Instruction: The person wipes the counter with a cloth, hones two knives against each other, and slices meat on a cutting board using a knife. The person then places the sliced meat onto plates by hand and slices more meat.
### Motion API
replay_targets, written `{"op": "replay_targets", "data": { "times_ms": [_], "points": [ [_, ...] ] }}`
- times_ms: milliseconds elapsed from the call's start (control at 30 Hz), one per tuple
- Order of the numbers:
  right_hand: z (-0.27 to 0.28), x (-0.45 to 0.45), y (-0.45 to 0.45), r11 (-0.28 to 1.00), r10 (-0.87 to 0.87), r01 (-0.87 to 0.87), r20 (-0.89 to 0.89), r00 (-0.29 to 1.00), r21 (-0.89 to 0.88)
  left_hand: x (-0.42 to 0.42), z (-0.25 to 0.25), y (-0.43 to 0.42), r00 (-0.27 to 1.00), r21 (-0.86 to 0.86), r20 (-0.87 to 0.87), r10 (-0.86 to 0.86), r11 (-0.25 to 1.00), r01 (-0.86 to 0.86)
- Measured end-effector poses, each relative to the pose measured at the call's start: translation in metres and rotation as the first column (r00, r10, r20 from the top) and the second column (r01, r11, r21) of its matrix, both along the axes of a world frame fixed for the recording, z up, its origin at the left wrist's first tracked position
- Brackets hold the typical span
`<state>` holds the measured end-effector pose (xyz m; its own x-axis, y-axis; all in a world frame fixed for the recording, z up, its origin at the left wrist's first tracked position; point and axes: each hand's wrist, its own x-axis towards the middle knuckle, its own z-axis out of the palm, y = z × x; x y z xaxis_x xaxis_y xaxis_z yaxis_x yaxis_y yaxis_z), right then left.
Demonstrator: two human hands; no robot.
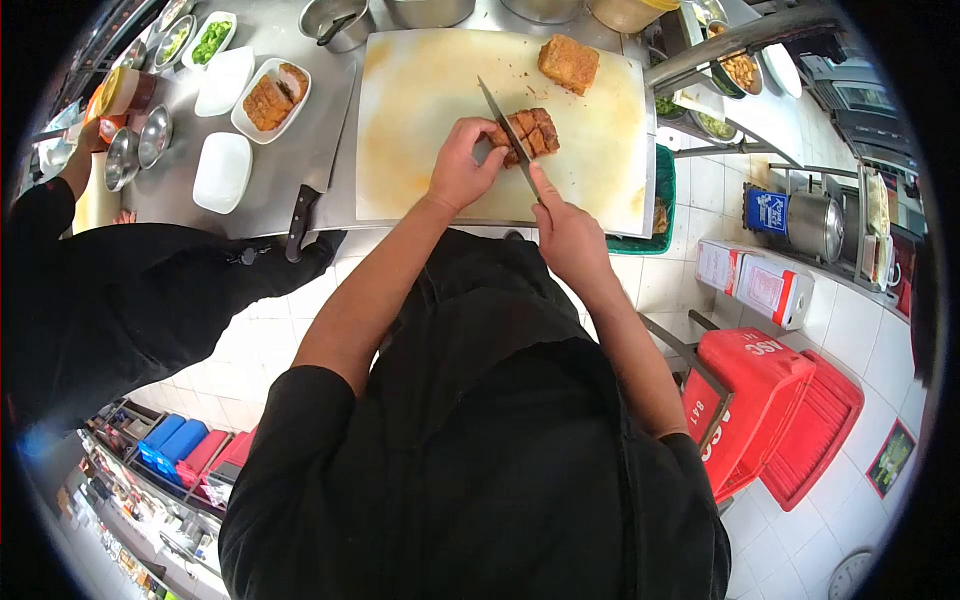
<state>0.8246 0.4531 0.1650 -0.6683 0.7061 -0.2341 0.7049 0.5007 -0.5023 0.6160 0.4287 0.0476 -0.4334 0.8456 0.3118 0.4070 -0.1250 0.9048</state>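
1. Head view, at the hands: the right hand (pixel 572 232) is closed round the handle of a knife (pixel 500 118), its index finger stretched along the blade. The left hand (pixel 470 160) has its fingertips against the left end of a browned block (pixel 540 130); whether they pinch it, I cannot tell. The two hands are apart, just beside each other.
2. Head view, under and beyond the hands: the browned block lies on a pale cutting board (pixel 420 90), marked by several cuts, with the blade slanting across it. A second block (pixel 568 64), squarish, sits farther out, beyond the right hand.
3. Head view, left of the left hand: a large knife (pixel 302 215) lies on the metal worktop (pixel 285 180), its dark handle over the near edge. Past it stand a dish (pixel 240 118) with browned pieces and a plain white dish (pixel 221 172). Farther left, a co-worker's hand (pixel 92 134) reaches near an orange container.
4. Head view, right of the right hand: a green crate (pixel 660 225) shows below the board's edge.
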Motion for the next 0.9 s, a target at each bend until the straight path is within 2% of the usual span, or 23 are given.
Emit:
{"op": "replay_targets", "data": {
  "times_ms": [200, 300, 400, 467, 567, 667, 800, 867, 900],
  "points": [
    [0.03, -0.015, 0.002, 0.998, 0.062, -0.064, 0.172, 0.983, 0.01, -0.002, -0.005, -0.001, 0.999, -0.033, 0.052, 0.004, 0.999, -0.002],
    [0.035, -0.02, 0.005, 0.998, 0.059, -0.055, 0.204, 0.977, -0.027, -0.003, -0.007, -0.002, 0.998, -0.141, 0.06, 0.024, 0.99, -0.015],
    [0.059, -0.028, 0.01, 0.996, 0.071, -0.054, 0.282, 0.957, -0.069, -0.003, -0.007, -0.003, 0.993, -0.075, 0.117, -0.004, 0.997, 0.013],
    [0.068, -0.024, 0.012, 0.994, 0.09, -0.063, 0.335, 0.938, -0.092, -0.003, -0.009, -0.002, 0.996, -0.026, 0.082, 0.026, 0.999, -0.024],
    [0.043, -0.03, 0.019, 0.995, 0.082, -0.06, 0.285, 0.955, -0.084, -0.001, -0.003, -0.002, 0.995, -0.036, 0.091, 0.049, 0.998, -0.045],
    [-0.035, -0.034, 0.025, 0.999, -0.027, 0.032, 0.132, 0.991, -0.037, 0.001, -0.008, -0.004, 0.996, -0.036, 0.086, 0.039, 0.999, -0.035],
    [-0.048, -0.041, 0.032, 1.0, -0.005, 0.006, 0.033, 0.999, -0.01, -0.003, -0.01, -0.005, 1.0, -0.082, -0.003, 0.03, 0.996, -0.03],
    [-0.046, -0.053, 0.042, 0.999, 0.029, -0.028, -0.01, 1.0, 0.019, -0.006, -0.005, -0.001, 1.0, -0.063, 0.006, 0.026, 0.998, -0.025],
    [-0.025, -0.054, 0.043, 0.999, 0.036, -0.033, 0.091, 0.995, -0.024, -0.004, -0.004, -0.008, 0.999, -0.075, 0.022, 0.026, 0.997, -0.025]
  ]
}}
